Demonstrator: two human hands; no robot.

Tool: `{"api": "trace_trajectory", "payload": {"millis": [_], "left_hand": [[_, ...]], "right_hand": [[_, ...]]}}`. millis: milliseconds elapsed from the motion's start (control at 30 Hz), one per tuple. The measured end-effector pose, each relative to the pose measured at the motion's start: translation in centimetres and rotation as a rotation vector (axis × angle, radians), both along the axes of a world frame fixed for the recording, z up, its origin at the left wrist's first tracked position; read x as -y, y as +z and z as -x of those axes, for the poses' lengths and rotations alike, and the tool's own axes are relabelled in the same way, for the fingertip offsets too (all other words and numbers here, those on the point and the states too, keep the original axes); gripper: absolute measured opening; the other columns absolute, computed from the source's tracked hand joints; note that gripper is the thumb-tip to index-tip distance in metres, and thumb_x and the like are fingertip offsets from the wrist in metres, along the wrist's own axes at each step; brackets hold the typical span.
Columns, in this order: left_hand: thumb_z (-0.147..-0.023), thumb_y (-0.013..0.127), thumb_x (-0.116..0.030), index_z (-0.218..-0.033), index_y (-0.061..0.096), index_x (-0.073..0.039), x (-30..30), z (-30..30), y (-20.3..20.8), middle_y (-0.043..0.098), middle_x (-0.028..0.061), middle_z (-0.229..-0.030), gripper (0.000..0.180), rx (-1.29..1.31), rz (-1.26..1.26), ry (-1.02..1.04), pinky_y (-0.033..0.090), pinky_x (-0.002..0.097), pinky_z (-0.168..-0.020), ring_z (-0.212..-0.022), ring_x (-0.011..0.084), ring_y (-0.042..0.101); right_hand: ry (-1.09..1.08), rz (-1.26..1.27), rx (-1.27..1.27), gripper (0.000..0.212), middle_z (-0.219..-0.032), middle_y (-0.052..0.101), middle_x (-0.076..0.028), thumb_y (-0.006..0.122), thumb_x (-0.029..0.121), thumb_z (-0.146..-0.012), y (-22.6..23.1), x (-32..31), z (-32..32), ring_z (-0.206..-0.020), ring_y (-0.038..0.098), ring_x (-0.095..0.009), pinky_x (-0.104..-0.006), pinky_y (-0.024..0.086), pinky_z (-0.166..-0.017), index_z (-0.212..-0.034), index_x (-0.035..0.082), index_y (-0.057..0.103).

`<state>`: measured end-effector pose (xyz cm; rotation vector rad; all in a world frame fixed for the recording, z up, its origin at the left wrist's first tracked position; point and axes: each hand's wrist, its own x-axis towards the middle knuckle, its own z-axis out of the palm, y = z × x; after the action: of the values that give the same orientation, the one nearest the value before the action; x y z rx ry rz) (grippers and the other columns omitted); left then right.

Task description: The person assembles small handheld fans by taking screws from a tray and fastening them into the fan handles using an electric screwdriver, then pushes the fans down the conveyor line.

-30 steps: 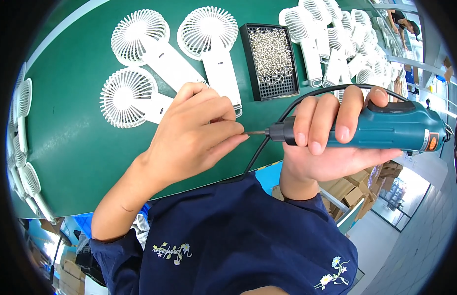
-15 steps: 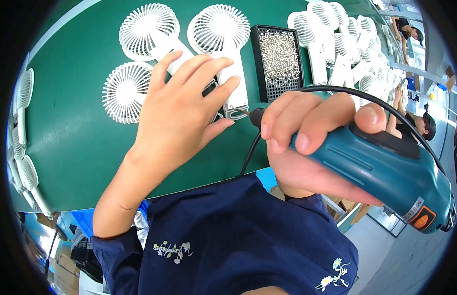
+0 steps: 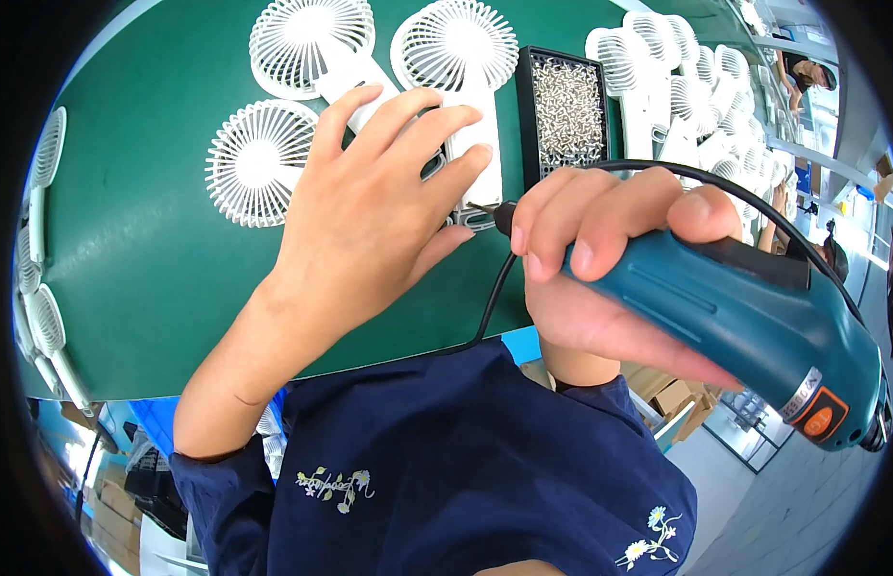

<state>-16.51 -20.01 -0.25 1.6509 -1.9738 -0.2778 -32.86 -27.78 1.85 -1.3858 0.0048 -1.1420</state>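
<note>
A teal electric screwdriver (image 3: 715,307) lies in the grip of my right hand (image 3: 610,240), its body slanting down to the right. Its thin bit reaches the bottom end of a white handheld fan (image 3: 480,144); whether it sits in a screw I cannot tell. My left hand (image 3: 365,206) is spread palm down over the fan handles, forefinger on that fan's handle and thumb beside its lower end. Partly under my left fingers lies a second white fan (image 3: 312,43). A third white fan (image 3: 259,163) rests to the left, its handle hidden by my hand.
A black tray (image 3: 527,115) of small silvery screws stands right of the fans. Beyond it many white fans (image 3: 691,101) are piled; more fans (image 3: 48,322) line the green table's (image 3: 130,288) left edge. A black cord (image 3: 494,302) loops past my right hand. Other people work far right.
My view has shifted slightly, so the fans and tray appear farther right and up. Both hands keep their places at the fan, with the screwdriver bit still at its lower end.
</note>
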Motion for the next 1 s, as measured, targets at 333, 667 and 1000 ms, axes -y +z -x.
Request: {"api": "trace_trajectory", "payload": {"millis": [333,667,1000], "left_hand": [[-0.062,0.086,-0.02,-0.117,0.064,-0.014,0.1,0.2,0.2,0.057,0.0027,-0.132,0.06,-0.015,-0.001,-0.027,0.033,0.048,-0.11,-0.126,0.0252,0.051],[-0.055,0.088,-0.012,-0.127,0.06,-0.009,-0.1,0.8,0.4,0.052,0.0107,-0.139,0.077,-0.078,-0.078,0.005,0.041,0.0442,-0.104,-0.129,0.0316,0.05],[-0.057,0.087,-0.011,-0.128,0.06,-0.008,-0.2,0.9,0.2,0.052,0.012,-0.138,0.076,-0.079,-0.074,0.022,0.042,0.0446,-0.102,-0.126,0.0326,0.051]], "right_hand": [[-0.165,0.045,0.092,0.076,-0.081,0.055,-0.007,0.038,0.072,-0.093,2.8,0.9,2.7,-0.05,0.051,-0.019,-0.0344,0.043,-0.046,-0.13,0.006,0.049],[-0.569,-0.187,0.219,0.1,-0.066,0.051,-0.007,0.023,0.093,-0.077,-0.4,5.6,5.4,-0.039,0.046,-0.019,-0.0335,0.04,-0.036,-0.125,0.01,0.05],[-0.627,-0.263,0.254,0.099,-0.064,0.05,-0.006,0.024,0.093,-0.077,-0.8,5.5,4.9,-0.038,0.045,-0.019,-0.0336,0.04,-0.035,-0.124,0.01,0.05]]}}
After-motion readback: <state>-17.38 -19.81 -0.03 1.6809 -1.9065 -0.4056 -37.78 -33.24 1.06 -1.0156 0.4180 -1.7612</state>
